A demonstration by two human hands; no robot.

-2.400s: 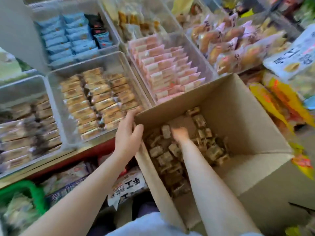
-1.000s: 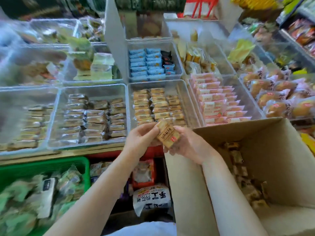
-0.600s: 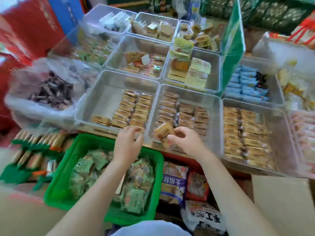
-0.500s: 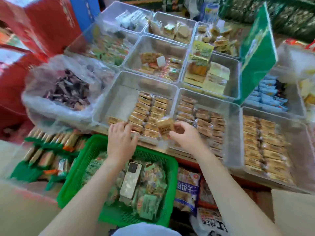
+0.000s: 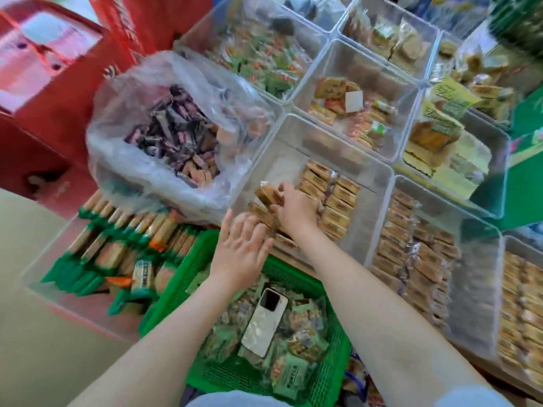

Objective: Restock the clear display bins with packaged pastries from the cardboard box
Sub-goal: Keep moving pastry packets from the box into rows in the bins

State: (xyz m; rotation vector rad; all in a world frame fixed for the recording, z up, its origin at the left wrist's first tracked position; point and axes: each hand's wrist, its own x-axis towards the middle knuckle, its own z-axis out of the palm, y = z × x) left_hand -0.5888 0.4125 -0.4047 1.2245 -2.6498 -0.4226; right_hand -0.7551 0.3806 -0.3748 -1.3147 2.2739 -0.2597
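My right hand (image 5: 295,210) holds a tan wrapped pastry (image 5: 268,195) inside a clear display bin (image 5: 282,160), over the bin's bare left side. Rows of like pastries (image 5: 332,198) fill the bin's right part, and a short row lies along its near wall. My left hand (image 5: 242,245) hovers with fingers spread at the bin's near edge, holding nothing. The cardboard box is out of view.
A clear plastic bag of dark wrapped snacks (image 5: 176,136) sits left of the bin. A green basket (image 5: 205,254) below my arms holds snack packets and a phone (image 5: 266,324). More clear bins of pastries (image 5: 417,254) stand right and behind. Red cartons (image 5: 53,83) are at far left.
The view has swung left from the cardboard box to the bins. My right hand carried the pastry leftward into the half-filled bin; my left hand moved to the bin's near edge.
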